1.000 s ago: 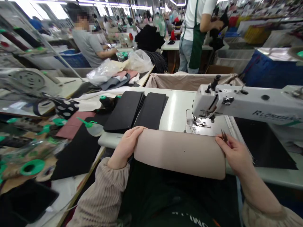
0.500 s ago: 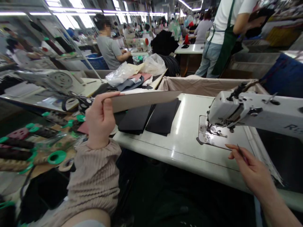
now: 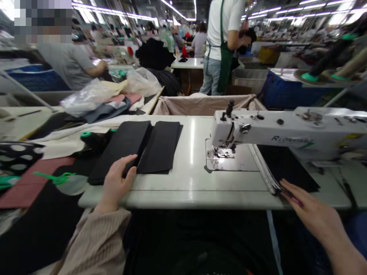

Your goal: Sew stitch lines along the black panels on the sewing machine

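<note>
My left hand (image 3: 117,183) is at the near right corner of a thick stack of black panels (image 3: 123,141), thumb and fingers closed around its edge. A second, narrower stack of black panels (image 3: 160,147) lies just right of it. In my right hand (image 3: 311,210) is a slim tool with a purple end (image 3: 296,201); its exact kind does not show. The fingertips of that hand touch the near end of a white-edged bundle (image 3: 265,173) beside a black sheet (image 3: 288,166). The sewing machine (image 3: 252,126) stands over its metal needle plate (image 3: 232,162).
A fabric-lined bin (image 3: 206,105) is behind the table (image 3: 172,198). Plastic bags (image 3: 88,95), cloth scraps and a thread cone (image 3: 99,140) crowd the left. A co-worker in a green apron (image 3: 226,63) stands beyond; another in grey (image 3: 65,63) sits at far left.
My left hand has come down to the left stack, and the raised flat panel it held is no longer seen in the air. My right hand has moved to the white-edged bundle. The view has swung right.
</note>
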Demonstrator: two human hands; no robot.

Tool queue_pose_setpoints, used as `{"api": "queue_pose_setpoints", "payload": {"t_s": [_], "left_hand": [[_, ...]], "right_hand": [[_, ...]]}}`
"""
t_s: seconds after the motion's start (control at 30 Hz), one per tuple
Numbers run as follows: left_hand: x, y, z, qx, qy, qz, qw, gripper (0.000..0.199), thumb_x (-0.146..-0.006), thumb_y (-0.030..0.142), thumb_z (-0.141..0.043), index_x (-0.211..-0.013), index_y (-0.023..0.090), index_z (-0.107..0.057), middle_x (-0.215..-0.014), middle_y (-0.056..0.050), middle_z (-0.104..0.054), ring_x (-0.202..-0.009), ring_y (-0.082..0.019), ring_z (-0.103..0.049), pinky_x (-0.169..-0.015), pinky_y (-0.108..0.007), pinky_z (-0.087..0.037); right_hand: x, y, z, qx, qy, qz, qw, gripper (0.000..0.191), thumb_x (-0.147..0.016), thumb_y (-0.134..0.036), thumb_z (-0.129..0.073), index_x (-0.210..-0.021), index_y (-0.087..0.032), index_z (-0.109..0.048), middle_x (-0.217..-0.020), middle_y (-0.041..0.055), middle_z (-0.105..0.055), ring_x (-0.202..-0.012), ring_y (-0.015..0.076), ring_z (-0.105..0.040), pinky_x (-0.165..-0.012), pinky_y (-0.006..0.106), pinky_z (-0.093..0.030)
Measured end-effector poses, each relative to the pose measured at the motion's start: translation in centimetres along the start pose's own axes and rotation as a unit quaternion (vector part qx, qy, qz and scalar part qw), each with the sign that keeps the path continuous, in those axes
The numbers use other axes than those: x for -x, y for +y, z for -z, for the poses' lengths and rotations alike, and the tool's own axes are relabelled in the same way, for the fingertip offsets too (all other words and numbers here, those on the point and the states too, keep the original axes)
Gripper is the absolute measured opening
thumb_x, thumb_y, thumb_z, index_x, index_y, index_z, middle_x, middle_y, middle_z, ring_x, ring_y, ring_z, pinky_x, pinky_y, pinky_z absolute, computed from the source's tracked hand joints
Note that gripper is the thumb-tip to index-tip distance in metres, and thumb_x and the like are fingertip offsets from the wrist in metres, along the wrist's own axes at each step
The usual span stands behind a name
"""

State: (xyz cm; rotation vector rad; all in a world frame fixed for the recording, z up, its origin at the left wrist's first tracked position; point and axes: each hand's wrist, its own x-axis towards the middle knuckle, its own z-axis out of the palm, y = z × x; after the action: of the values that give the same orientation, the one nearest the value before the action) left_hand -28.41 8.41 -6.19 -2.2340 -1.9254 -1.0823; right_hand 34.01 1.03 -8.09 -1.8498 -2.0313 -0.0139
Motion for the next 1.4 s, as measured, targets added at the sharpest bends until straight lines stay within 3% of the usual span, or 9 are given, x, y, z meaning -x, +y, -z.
{"api": "queue_pose_setpoints", "payload": {"t_s": [0.1, 0.27, 0.37, 0.47, 0.63, 0.8, 1.0, 1.17, 1.4], "left_hand": [[-0.8, 5.1, -2.6, 0.062, -0.023, -0.036, 0.997, 0.035, -0.095, 0.033, -0.050, -0.128, 0.024, -0.057, -0.128, -0.008, -0.061, -0.120, -0.026, -0.056, -0.107, -0.044, -0.042], [-1.7, 13.4, -8.0, 0.175, -0.183, -0.131, 0.959, 0.031, -0.096, 0.030, -0.050, -0.125, 0.025, -0.061, -0.130, -0.007, -0.059, -0.122, -0.024, -0.055, -0.106, -0.039, -0.045], [-2.3, 16.9, -9.8, 0.229, -0.254, -0.158, 0.926, 0.030, -0.098, 0.032, -0.048, -0.124, 0.025, -0.062, -0.131, -0.007, -0.059, -0.122, -0.023, -0.056, -0.105, -0.039, -0.047], [-3.1, 20.3, -10.6, 0.283, -0.281, -0.170, 0.901, 0.032, -0.101, 0.031, -0.043, -0.127, 0.024, -0.060, -0.134, -0.007, -0.058, -0.125, -0.022, -0.055, -0.106, -0.039, -0.047], [-2.6, 25.3, -12.8, 0.308, -0.340, -0.268, 0.847, 0.042, -0.103, 0.027, -0.036, -0.145, 0.027, -0.043, -0.150, -0.003, -0.046, -0.139, -0.018, -0.042, -0.117, -0.036, -0.037], [1.1, 23.1, -15.4, 0.181, -0.373, -0.314, 0.854, 0.057, -0.099, 0.032, -0.049, -0.152, 0.022, -0.031, -0.156, -0.007, -0.035, -0.146, -0.021, -0.030, -0.122, -0.040, -0.028], [3.0, 16.6, -12.4, 0.052, -0.301, -0.198, 0.931, 0.049, -0.101, 0.025, -0.043, -0.149, 0.026, -0.037, -0.156, -0.006, -0.037, -0.145, -0.023, -0.032, -0.117, -0.045, -0.034], [0.4, 15.3, -11.9, 0.029, -0.301, -0.184, 0.935, 0.046, -0.099, 0.032, -0.047, -0.145, 0.028, -0.044, -0.159, -0.005, -0.030, -0.147, -0.026, -0.026, -0.119, -0.048, -0.027], [-4.1, 16.0, -14.8, 0.042, -0.312, -0.227, 0.921, 0.061, -0.092, 0.045, -0.058, -0.147, 0.024, -0.041, -0.156, -0.010, -0.035, -0.145, -0.030, -0.031, -0.119, -0.049, -0.023]], "right_hand": [[-0.2, 0.5, 0.5, 0.001, -0.038, 0.022, 0.999, 0.038, -0.095, -0.045, -0.047, -0.127, -0.030, -0.061, -0.127, 0.0015, -0.067, -0.104, 0.0207, -0.068, -0.082, 0.032, -0.055], [-0.8, -0.1, 1.3, 0.006, 0.009, -0.004, 1.000, 0.029, -0.092, -0.048, -0.053, -0.087, -0.022, -0.065, -0.086, 0.0034, -0.069, -0.068, 0.0171, -0.065, -0.058, 0.029, -0.047], [-0.4, -1.7, 2.6, -0.033, -0.016, 0.017, 0.999, 0.022, -0.094, -0.041, -0.053, -0.094, -0.023, -0.066, -0.091, 0.0047, -0.069, -0.075, 0.0190, -0.066, -0.063, 0.029, -0.049], [0.6, -5.9, 4.0, -0.129, -0.071, 0.104, 0.984, 0.025, -0.093, -0.025, -0.050, -0.114, -0.027, -0.063, -0.108, 0.0074, -0.070, -0.094, 0.0214, -0.067, -0.079, 0.033, -0.051], [0.7, -16.1, 3.2, -0.256, -0.220, 0.237, 0.911, 0.018, -0.088, -0.016, -0.053, -0.100, -0.023, -0.065, -0.092, 0.0038, -0.071, -0.076, 0.0168, -0.063, -0.069, 0.029, -0.046], [-3.6, -18.6, -1.7, -0.418, -0.302, 0.222, 0.827, 0.018, -0.093, -0.034, -0.060, -0.104, -0.022, -0.067, -0.096, 0.0005, -0.074, -0.088, 0.0136, -0.067, -0.080, 0.023, -0.049], [-11.4, -15.8, -8.0, -0.149, -0.162, 0.181, 0.958, 0.043, -0.097, -0.023, -0.044, -0.140, -0.026, -0.049, -0.147, 0.0042, -0.051, -0.119, 0.0208, -0.061, -0.088, 0.032, -0.053], [-12.6, -15.1, -9.9, -0.021, -0.144, 0.176, 0.973, 0.053, -0.095, -0.022, -0.044, -0.146, -0.033, -0.042, -0.148, -0.0004, -0.050, -0.104, 0.0220, -0.068, -0.072, 0.032, -0.056], [-11.0, -14.0, -10.1, -0.003, -0.098, 0.127, 0.987, 0.048, -0.095, -0.024, -0.042, -0.142, -0.028, -0.049, -0.145, 0.0037, -0.052, -0.095, 0.0223, -0.070, -0.065, 0.032, -0.055]]}}
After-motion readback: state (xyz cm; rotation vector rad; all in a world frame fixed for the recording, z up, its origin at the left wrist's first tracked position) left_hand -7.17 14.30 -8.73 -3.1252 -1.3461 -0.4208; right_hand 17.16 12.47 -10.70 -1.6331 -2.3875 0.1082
